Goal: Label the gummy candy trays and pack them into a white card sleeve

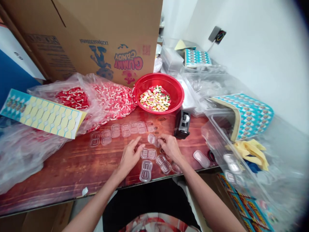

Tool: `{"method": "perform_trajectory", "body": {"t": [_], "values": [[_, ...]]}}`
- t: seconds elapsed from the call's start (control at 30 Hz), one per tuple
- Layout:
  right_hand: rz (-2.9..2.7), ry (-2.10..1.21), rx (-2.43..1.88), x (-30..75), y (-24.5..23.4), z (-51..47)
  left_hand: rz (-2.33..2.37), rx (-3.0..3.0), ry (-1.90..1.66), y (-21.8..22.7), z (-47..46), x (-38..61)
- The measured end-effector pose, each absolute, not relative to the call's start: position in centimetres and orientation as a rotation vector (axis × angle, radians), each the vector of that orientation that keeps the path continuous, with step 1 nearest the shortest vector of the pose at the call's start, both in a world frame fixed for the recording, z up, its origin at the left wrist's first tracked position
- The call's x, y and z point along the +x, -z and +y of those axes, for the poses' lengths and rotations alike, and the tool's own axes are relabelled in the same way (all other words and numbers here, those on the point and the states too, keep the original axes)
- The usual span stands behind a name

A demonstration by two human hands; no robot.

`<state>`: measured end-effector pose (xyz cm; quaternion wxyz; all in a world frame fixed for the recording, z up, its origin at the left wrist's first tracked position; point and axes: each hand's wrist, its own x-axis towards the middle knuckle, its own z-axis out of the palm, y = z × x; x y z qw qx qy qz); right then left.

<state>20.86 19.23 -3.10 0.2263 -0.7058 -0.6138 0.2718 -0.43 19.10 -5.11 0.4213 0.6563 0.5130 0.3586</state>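
My right hand (170, 147) pinches the end of a small clear plastic blister shell (152, 139) just above the table. To its left, my left hand (131, 154) has thumb and forefinger apart and holds nothing I can see. Its thumb is beside another clear blister shell (148, 153) that lies flat. Nearer to me lie an upright-turned shell (145, 171) and a slanted one (163, 164); a further one is partly hidden by my right wrist. Beyond my hands, several such shells (126, 130) form a row across the wooden table (79, 164).
A red bowl (177, 102) holds eyeball-like gummies. Left of it spreads a plastic bag of red-and-white candies (111, 100), with a label sheet (45, 114) on top. A black tape dispenser (182, 125) stands right. A clear bin (224, 141) and a cardboard box (101, 19) border the table.
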Motion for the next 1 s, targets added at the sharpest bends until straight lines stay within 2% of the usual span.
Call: {"method": "perform_trajectory", "body": {"t": [0.13,0.23,0.57,0.77,0.9,1.0], "values": [[-1.452,-1.013,-1.678,20.2,3.6,18.8,0.968,1.256,-0.958,4.8,19.3,2.0],[-1.442,-1.092,-1.598,19.3,3.5,18.4,0.905,1.108,-0.946,4.2,19.0,2.3],[-1.653,-1.144,-1.535,18.0,1.5,18.0,0.872,0.841,-0.929,2.1,18.0,1.0],[-1.649,-0.865,-1.549,17.4,-0.2,17.7,1.023,0.724,-0.913,1.9,17.8,0.7],[-1.582,-1.015,-1.349,16.6,-0.5,18.2,1.04,0.713,-0.939,1.7,17.7,0.6],[-1.551,-1.093,-1.36,16.3,-0.3,18.6,1.037,0.725,-0.952,1.6,17.7,0.6]]}}
